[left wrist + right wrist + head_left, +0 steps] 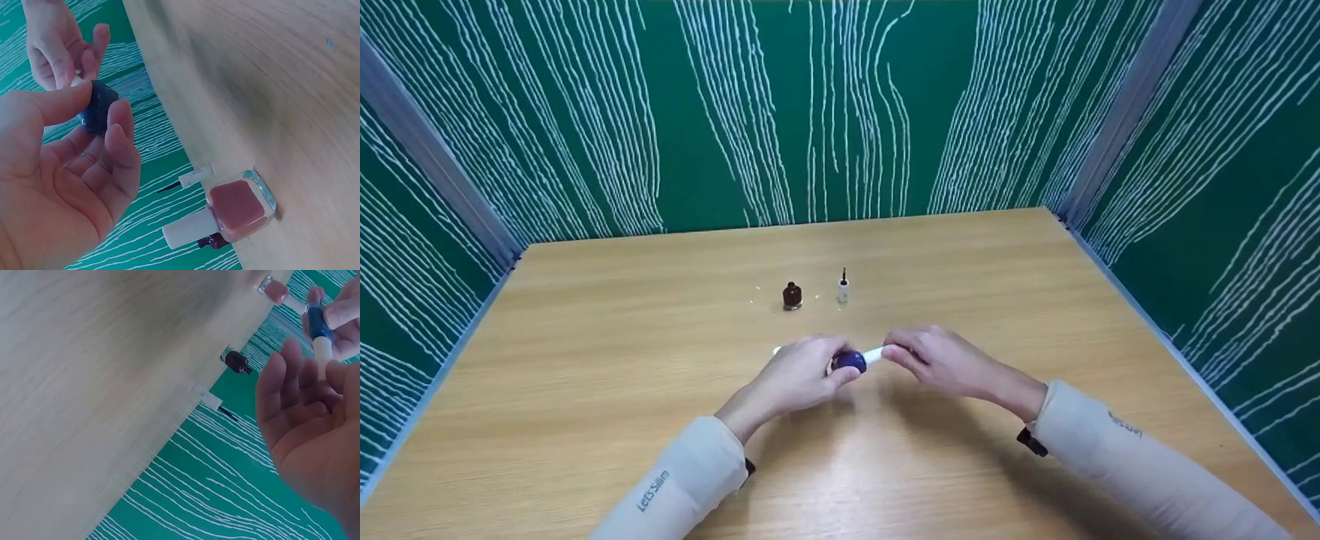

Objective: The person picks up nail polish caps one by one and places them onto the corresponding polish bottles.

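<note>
My left hand [799,375] grips a small dark blue nail polish bottle [850,362] between thumb and fingers, tilted on its side above the table. From its neck a long white cap [873,355] points right, and my right hand [949,362] pinches the cap's end with thumb and forefinger. In the right wrist view the cap [322,353] meets the bottle [318,323] in one line. A pink nail polish bottle [239,208] with a white cap stands near the left hand, mostly hidden behind it in the head view.
Farther back on the wooden table [660,300] stands a dark brown-red polish bottle [792,295] without a cap. To its right a white cap [843,291] stands with its brush pointing up. Small pale specks lie around them. Green walls with white lines [840,112] enclose the table.
</note>
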`<state>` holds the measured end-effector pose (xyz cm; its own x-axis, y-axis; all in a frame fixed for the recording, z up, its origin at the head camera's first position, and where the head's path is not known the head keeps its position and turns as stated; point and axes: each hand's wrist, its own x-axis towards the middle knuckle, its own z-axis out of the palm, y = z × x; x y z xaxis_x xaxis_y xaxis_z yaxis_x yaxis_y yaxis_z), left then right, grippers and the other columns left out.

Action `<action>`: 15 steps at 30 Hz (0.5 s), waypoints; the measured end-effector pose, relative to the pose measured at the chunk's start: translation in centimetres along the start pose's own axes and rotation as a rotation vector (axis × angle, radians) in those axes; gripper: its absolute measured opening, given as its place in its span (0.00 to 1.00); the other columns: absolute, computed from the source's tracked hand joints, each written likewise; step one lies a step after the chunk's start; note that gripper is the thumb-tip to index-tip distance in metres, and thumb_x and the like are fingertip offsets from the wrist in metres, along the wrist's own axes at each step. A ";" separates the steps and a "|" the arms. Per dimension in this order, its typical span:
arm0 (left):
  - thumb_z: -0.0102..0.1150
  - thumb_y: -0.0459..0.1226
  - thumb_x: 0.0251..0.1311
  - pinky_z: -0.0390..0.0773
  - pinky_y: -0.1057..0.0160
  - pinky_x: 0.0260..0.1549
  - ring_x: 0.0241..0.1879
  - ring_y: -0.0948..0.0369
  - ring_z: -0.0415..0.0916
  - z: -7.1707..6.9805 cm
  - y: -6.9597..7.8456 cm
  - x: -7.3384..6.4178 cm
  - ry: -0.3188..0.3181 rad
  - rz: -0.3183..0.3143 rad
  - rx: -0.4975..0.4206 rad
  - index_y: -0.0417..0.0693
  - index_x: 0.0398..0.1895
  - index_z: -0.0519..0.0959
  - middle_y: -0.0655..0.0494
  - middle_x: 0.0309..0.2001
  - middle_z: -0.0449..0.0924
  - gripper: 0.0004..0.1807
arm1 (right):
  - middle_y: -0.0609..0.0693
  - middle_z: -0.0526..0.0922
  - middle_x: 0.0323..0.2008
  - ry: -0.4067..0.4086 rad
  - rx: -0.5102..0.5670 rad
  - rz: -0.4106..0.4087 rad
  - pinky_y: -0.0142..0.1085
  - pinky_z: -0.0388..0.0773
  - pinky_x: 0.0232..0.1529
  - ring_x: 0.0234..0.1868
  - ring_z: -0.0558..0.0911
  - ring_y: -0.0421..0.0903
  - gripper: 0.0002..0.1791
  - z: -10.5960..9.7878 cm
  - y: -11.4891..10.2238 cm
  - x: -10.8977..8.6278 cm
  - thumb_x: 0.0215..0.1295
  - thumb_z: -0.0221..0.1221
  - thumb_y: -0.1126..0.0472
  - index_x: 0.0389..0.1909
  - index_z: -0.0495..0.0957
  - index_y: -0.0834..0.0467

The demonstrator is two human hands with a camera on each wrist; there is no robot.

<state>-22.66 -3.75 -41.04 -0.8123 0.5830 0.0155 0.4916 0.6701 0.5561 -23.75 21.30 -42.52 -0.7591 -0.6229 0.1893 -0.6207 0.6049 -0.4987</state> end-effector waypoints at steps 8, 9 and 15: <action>0.61 0.45 0.71 0.69 0.63 0.28 0.28 0.63 0.69 -0.1 -0.2 -0.1 0.005 0.011 0.002 0.48 0.51 0.81 0.62 0.33 0.77 0.13 | 0.41 0.71 0.20 -0.097 0.202 0.149 0.31 0.66 0.19 0.18 0.70 0.38 0.19 -0.5 -0.2 0.2 0.76 0.53 0.42 0.41 0.82 0.52; 0.61 0.45 0.71 0.69 0.63 0.28 0.27 0.63 0.69 -0.1 -0.2 -0.1 0.002 0.006 -0.005 0.48 0.51 0.82 0.62 0.32 0.77 0.13 | 0.42 0.74 0.22 -0.097 0.213 0.137 0.31 0.67 0.19 0.18 0.72 0.39 0.17 -0.6 -0.2 0.2 0.76 0.55 0.44 0.43 0.83 0.53; 0.61 0.44 0.71 0.68 0.63 0.26 0.25 0.63 0.68 -0.4 -0.4 -0.3 -0.011 -0.007 -0.049 0.48 0.52 0.81 0.61 0.32 0.78 0.14 | 0.45 0.85 0.34 -0.053 0.168 0.004 0.34 0.80 0.26 0.27 0.83 0.46 0.15 -1.0 -0.3 0.3 0.69 0.65 0.55 0.54 0.83 0.51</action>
<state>-22.73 -4.40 -40.96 -0.8118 0.5840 0.0026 0.4702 0.6510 0.5959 -24.00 21.44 -41.52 -0.7473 -0.6486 0.1447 -0.5731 0.5188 -0.6344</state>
